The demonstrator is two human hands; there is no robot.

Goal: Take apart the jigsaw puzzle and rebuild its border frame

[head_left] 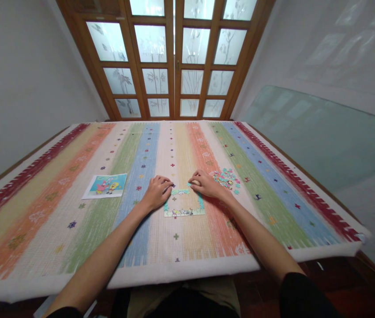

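Observation:
A rectangular border of joined jigsaw puzzle pieces (184, 213) lies on the striped cloth, with the cloth showing through its middle. My left hand (156, 193) is closed at the border's upper left corner, fingertips pressed together; whatever is under them is hidden. At the upper right corner my right hand (206, 184) pinches, and a bit of a small teal puzzle piece shows by its fingertips. A heap of loose puzzle pieces (226, 177), mostly teal and pink, spreads just right of my right hand. To the left lies a picture card (107, 185) with a pink and a yellow cartoon figure.
The striped tablecloth (98, 234) covers a wide table, its near edge close to my body. Beyond the far edge stand wooden doors (170, 66) with frosted panes. A pale glass panel (326, 132) leans along the right wall.

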